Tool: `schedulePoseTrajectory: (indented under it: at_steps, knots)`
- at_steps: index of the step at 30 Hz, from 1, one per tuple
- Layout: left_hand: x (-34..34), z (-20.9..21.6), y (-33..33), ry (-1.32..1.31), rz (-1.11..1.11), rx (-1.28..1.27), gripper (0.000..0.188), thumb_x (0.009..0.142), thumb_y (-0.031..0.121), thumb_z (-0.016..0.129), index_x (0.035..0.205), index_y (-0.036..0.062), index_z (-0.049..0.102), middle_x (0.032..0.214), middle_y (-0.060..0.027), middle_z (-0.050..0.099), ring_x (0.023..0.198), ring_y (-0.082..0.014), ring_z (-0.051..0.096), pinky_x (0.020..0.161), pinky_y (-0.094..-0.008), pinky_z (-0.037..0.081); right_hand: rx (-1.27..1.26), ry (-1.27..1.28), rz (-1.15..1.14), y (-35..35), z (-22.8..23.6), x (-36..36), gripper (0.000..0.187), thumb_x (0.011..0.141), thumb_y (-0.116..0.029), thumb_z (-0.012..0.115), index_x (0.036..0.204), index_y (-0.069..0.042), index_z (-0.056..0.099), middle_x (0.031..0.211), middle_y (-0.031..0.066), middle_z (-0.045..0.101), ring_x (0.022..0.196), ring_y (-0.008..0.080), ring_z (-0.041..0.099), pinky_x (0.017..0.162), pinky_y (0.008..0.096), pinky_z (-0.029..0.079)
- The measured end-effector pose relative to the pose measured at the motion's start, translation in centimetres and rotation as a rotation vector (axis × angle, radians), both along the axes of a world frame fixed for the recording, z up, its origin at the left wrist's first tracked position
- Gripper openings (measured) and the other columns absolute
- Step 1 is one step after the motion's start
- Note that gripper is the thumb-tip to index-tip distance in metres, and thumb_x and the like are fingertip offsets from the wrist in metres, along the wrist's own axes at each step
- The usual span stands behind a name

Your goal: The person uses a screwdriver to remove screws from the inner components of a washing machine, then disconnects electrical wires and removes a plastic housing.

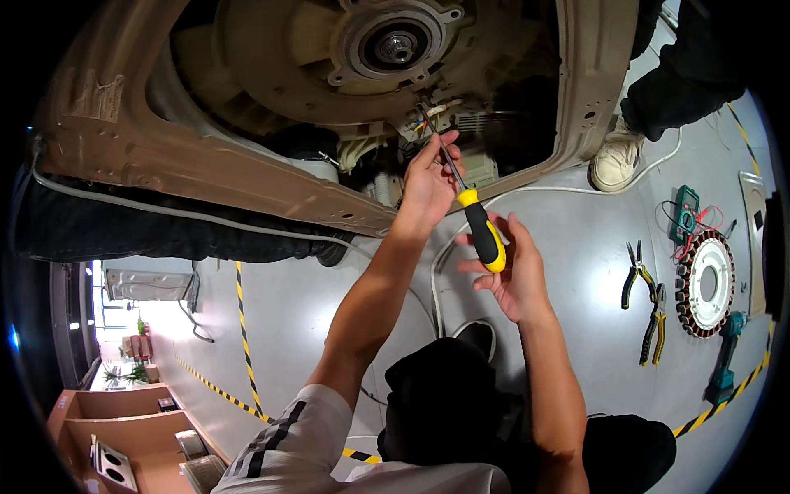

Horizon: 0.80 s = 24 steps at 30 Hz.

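Note:
A long screwdriver [484, 235] with a yellow and black handle points up into the open underside of a washing machine [280, 193]. My left hand [428, 185] is closed around its metal shaft with the fingertips. Just right of the handle, my right hand [520, 276] has its fingers spread and does not grip it; whether a finger touches it I cannot tell. The screwdriver's tip is by a small white part with coloured wires [421, 125], below the tub's round metal hub [397, 48]. What exactly the tip touches is unclear.
A stator ring [708, 281], a green multimeter [685, 206], needle-nose pliers [637, 267], yellow-handled pliers [657, 325] and a cordless drill [726, 354] lie on the floor at right. Another person's shoe [617, 160] stands beside the machine. A grey cable [535, 188] crosses the floor.

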<state>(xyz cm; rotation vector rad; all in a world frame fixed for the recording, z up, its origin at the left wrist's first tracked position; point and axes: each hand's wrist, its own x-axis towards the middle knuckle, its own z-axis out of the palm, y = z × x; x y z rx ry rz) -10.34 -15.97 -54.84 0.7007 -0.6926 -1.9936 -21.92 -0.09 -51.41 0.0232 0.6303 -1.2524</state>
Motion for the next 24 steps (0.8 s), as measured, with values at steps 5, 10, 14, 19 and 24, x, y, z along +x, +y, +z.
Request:
schedulePoseTrajectory:
  at_steps: [5,10,14,19,24]
  knots:
    - [-0.3,0.0,-0.3,-0.1,0.066,0.005,0.024,0.091,0.026,0.054,0.099,0.0037,0.055,0.077,-0.0015,0.055,0.062,-0.0082,0.045,0.055,-0.0225,0.037,-0.054,0.528,-0.054,-0.2,-1.4,0.7,0.033,0.084,-0.014,0.059,0.113,-0.001,0.048,0.089,0.0066,0.055,0.067,0.0117,0.059,0.049,0.0195,0.045]
    - [0.0,-0.4,-0.7,-0.165,0.1,-0.039,0.02,0.089,0.024,0.057,0.097,0.0059,0.056,0.079,-0.0003,0.055,0.064,-0.007,0.045,0.055,-0.0212,0.036,-0.155,0.718,-0.267,-0.3,-1.8,2.1,0.041,0.079,-0.005,0.065,0.116,-0.003,0.047,0.095,0.0045,0.044,0.07,0.0075,0.053,0.05,0.0204,0.046]
    - [0.0,-0.2,-0.2,-0.148,0.07,-0.019,0.018,0.09,0.021,0.055,0.096,0.0048,0.057,0.078,-0.0009,0.056,0.066,-0.0081,0.047,0.057,-0.0227,0.037,-0.13,0.748,-0.204,-0.3,-2.5,2.0,0.039,0.081,-0.013,0.065,0.114,0.0,0.05,0.086,0.0037,0.052,0.065,0.0064,0.051,0.05,0.0197,0.044]
    - [0.1,-0.8,0.7,-0.137,-0.024,-0.024,0.028,0.09,0.029,0.053,0.098,0.0029,0.057,0.082,-0.0028,0.055,0.069,-0.0097,0.045,0.058,-0.0224,0.035,-0.111,0.841,-0.229,-0.2,-5.4,2.3,0.039,0.082,-0.024,0.066,0.107,0.005,0.056,0.075,0.0019,0.057,0.058,0.0054,0.049,0.048,0.0194,0.042]
    - [0.2,0.1,1.4,-0.073,0.018,0.004,0.041,0.089,0.042,0.051,0.1,0.002,0.056,0.084,-0.0034,0.052,0.071,-0.0108,0.043,0.059,-0.023,0.034,0.024,0.654,-0.194,0.9,-6.2,1.5,0.035,0.081,-0.025,0.068,0.101,0.003,0.06,0.071,0.0015,0.057,0.055,0.0058,0.05,0.046,0.0191,0.04]
